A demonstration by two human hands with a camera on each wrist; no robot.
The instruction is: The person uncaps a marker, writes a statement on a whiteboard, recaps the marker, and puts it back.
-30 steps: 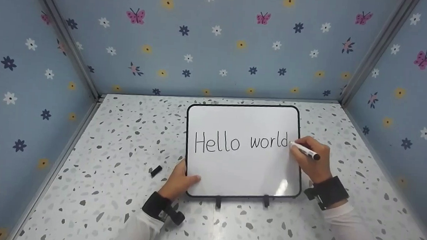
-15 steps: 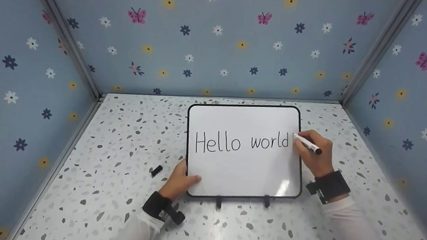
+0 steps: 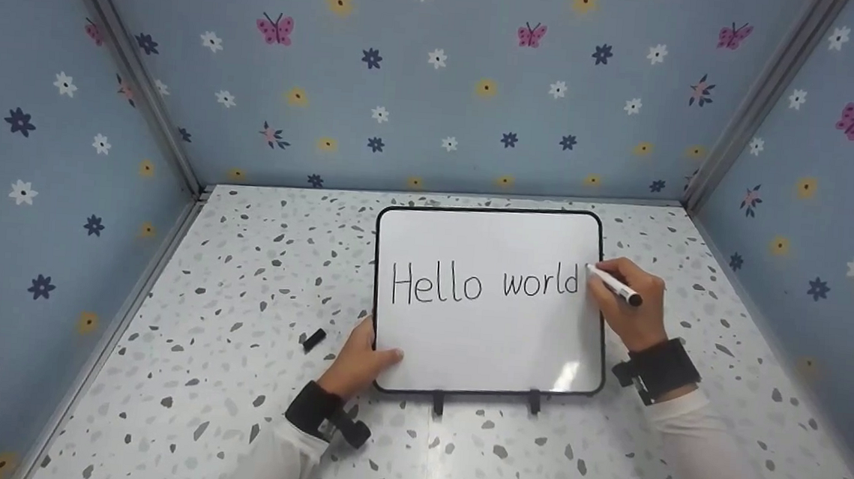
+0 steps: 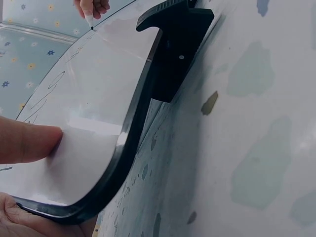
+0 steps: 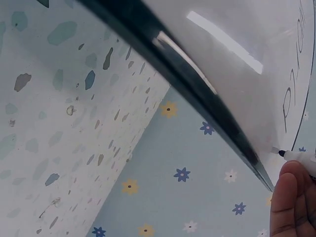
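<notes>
A black-framed whiteboard [image 3: 479,348] stands tilted on a stand, with "Hello world" handwritten across it in black. At its lower left edge my left hand [image 3: 355,358] grips the frame, thumb on the white face and fingers behind. My right hand [image 3: 631,303] pinches a white marker [image 3: 616,285] with a black end, at the board's right edge just past the "d". In the right wrist view the dark tip of the marker [image 5: 298,160] is close to the white face. The left wrist view shows the left thumb [image 4: 34,142] pressing on the board.
A small black marker cap [image 3: 314,340] lies on the speckled table [image 3: 221,390], left of the board. Two black stand feet [image 3: 438,402] hook under the board's bottom edge. Blue flowered panels [image 3: 408,80] wall in the back and both sides.
My right hand has moved slightly up and to the right with the marker, away from the "d". The left hand keeps its grip on the whiteboard.
</notes>
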